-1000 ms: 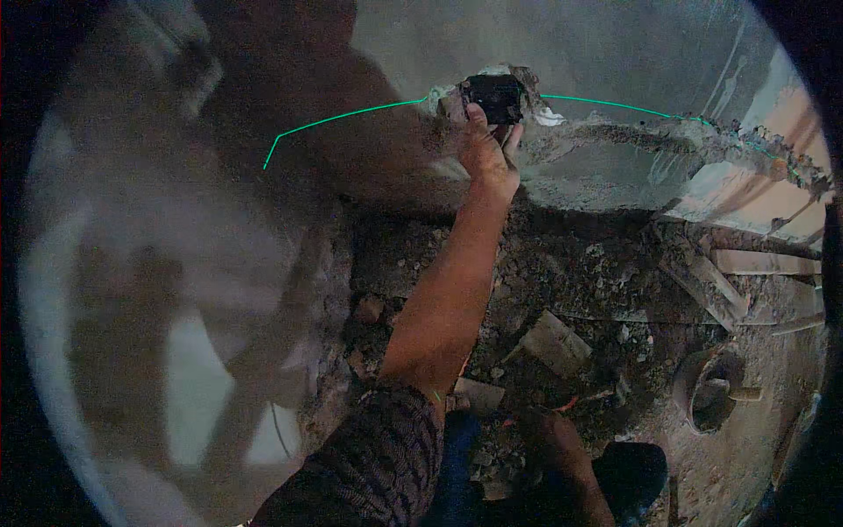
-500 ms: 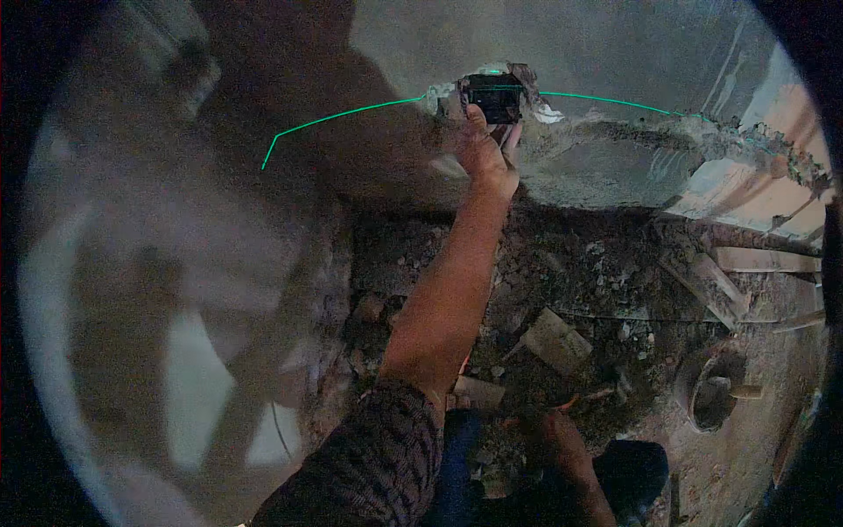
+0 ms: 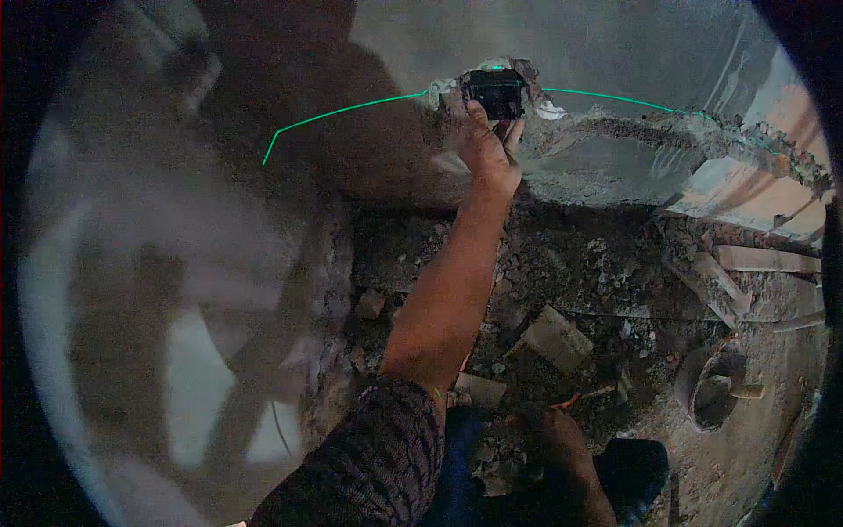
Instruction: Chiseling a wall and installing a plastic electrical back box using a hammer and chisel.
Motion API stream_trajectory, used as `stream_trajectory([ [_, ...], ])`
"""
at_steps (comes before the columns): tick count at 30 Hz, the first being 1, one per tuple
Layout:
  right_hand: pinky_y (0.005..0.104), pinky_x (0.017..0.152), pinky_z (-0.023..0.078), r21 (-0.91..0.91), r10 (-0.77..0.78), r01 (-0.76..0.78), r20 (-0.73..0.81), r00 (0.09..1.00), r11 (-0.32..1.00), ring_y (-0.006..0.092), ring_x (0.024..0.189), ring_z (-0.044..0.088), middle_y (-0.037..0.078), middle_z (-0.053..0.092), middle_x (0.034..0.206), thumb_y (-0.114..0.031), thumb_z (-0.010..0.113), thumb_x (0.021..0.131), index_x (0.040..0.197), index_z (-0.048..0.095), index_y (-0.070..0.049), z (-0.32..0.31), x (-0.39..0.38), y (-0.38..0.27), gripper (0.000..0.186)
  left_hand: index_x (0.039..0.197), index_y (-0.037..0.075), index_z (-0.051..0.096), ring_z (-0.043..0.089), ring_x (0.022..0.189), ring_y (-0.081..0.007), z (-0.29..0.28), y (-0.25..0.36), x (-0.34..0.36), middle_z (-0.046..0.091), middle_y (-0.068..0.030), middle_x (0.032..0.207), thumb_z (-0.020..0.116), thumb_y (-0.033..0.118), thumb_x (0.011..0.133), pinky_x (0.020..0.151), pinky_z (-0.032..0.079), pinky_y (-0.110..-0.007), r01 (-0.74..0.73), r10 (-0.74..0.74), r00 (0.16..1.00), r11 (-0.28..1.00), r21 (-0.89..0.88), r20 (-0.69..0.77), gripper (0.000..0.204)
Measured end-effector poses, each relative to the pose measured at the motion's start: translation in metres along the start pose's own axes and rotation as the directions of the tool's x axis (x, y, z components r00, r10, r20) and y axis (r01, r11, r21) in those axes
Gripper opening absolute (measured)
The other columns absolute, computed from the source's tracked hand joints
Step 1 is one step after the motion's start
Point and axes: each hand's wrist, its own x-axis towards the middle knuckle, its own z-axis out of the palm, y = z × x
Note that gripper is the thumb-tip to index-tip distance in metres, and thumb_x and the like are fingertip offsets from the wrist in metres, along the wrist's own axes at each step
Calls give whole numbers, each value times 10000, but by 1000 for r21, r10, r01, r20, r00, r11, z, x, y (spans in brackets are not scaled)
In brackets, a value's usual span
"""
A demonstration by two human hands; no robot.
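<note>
Left hand (image 3: 493,158) clamped on black box (image 3: 499,93) in wall recess (image 3: 533,72)
The box lies straight ahead of it, slightly wider than tall; right hand (image 3: 555,430) much farther off, its grip too dark to tell

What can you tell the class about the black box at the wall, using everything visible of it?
The black box is squarish, dark and looks like plastic; its inner details are too dim to read. It sits roughly level at a ragged, broken-out hole in the grey wall; how deep it sits is unclear. A green line runs along the wall on either side. The left hand grips it, thumb at the lower left corner, fingers beneath.
</note>
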Motion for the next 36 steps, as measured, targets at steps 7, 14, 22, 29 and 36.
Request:
stream_trajectory([
  [7,443,1085,411,685,-24,-173,221,975,-708,375,1315,457,211,448,1436,-31,557,898,1454,399,-41,5,16,59,578,1436,203,423,622,985,-253,4,1,0,563,-79,1180,582,391,997,873,621,-401,47,-43,996,997,56,-73,503],
  [14,467,924,500,738,-156,-302,263,952,-603,390,1113,577,220,553,1229,-88,571,900,1337,485,-31,4,36,117,449,1358,149,468,614,1002,-259,-3,-2,6,558,-92,1184,592,372,996,879,621,-410,55,-55,998,998,-22,6,443],
  [22,461,753,542,814,78,-195,282,956,-547,369,906,666,195,653,1009,-254,575,975,1208,577,-35,0,34,112,319,1391,150,452,568,1073,-271,3,-2,-1,541,-117,1214,595,345,997,902,616,-443,12,-13,999,1000,-15,-53,462],
  [29,487,796,503,709,12,-227,314,949,-667,409,978,622,200,629,1125,-121,546,945,1257,549,-31,-3,50,138,325,1363,129,485,561,1118,-253,-2,-3,0,550,-75,1229,589,390,991,950,600,-389,65,-67,998,995,-69,-23,466],
  [36,470,780,521,572,-162,-332,328,931,-750,389,956,643,197,650,1089,-134,592,919,1222,586,-39,1,46,142,318,1277,89,514,570,1153,-256,-6,-5,3,563,-82,1212,560,407,1003,1006,572,-422,93,-94,996,990,-110,-4,422],
])
